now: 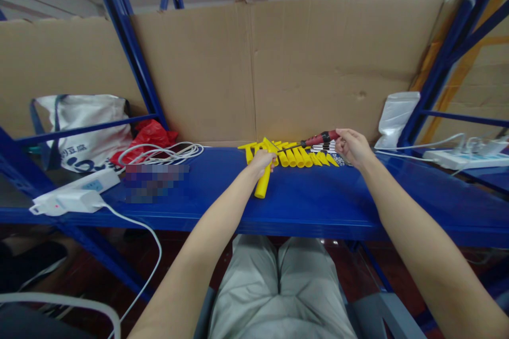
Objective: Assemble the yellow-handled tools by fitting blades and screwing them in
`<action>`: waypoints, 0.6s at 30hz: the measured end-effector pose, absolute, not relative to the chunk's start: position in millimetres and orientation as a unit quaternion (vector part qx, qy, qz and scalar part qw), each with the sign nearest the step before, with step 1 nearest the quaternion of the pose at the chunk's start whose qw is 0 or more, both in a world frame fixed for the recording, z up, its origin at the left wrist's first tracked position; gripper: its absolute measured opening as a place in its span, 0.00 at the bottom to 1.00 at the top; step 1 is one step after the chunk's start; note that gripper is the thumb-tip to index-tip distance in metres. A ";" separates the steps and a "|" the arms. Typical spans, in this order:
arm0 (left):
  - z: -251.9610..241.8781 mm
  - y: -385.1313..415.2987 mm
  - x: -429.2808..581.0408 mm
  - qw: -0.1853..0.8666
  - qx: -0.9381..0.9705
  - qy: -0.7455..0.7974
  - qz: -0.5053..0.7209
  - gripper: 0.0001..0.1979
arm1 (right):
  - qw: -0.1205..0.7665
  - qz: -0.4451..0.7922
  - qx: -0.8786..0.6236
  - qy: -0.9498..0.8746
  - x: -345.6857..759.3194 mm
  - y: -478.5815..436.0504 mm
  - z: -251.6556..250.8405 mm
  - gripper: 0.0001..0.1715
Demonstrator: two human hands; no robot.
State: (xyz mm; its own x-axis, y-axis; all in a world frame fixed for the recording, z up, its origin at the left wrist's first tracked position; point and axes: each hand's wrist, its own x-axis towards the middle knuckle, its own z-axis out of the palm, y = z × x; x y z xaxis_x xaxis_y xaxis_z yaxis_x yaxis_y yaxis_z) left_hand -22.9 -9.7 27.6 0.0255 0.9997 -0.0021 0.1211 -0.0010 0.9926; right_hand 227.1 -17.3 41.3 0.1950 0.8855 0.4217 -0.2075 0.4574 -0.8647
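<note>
My left hand (265,160) is closed around a yellow T-shaped plastic piece (261,186) with a round tube-like handle, held just over the blue shelf. In my right hand (352,146) is a screwdriver (320,139) with a red and black handle, gripped near the end of that handle. Its thin shaft points left, and its tip reaches the yellow piece beside my left fingers; the exact contact point is too small to make out. Behind my hands lies a row of similar yellow tubular pieces (295,158). Small flat yellow pointed pieces (323,159) lie to their right.
Cardboard (310,63) backs the blue shelf (214,185). At left are a cloth bag (89,127), a red plastic bag (153,133), coiled white cable (175,154) and a power strip (91,185). Another power strip (465,159) and a white pouch (397,116) stand right.
</note>
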 end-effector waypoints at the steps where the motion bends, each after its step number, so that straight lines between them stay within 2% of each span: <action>1: 27.6 -9.8 -23.0 0.476 0.535 0.523 0.461 0.10 | 0.693 0.393 -0.346 -0.495 226.9 -17.7 41.5 0.18; 5: 27.9 -10.1 -23.4 0.478 0.533 0.523 0.462 0.11 | 0.684 0.375 -0.374 -0.501 227.0 -18.5 41.2 0.16; 11: 28.1 -10.0 -23.6 0.483 0.534 0.525 0.454 0.12 | 0.668 0.373 -0.371 -0.526 228.4 -19.9 41.3 0.21; 18: 26.8 -9.1 -23.6 0.477 0.528 0.527 0.465 0.11 | 0.648 0.407 -0.331 -0.552 229.3 -23.1 43.3 0.20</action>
State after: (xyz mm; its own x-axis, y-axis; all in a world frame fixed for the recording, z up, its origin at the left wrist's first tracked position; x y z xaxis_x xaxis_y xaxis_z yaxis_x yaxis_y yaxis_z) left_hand -23.6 -9.1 26.8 0.0122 0.9999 -0.0116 0.1140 0.0102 0.9934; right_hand 229.3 -23.1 43.3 0.0589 0.8926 0.4469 -0.1612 0.4503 -0.8782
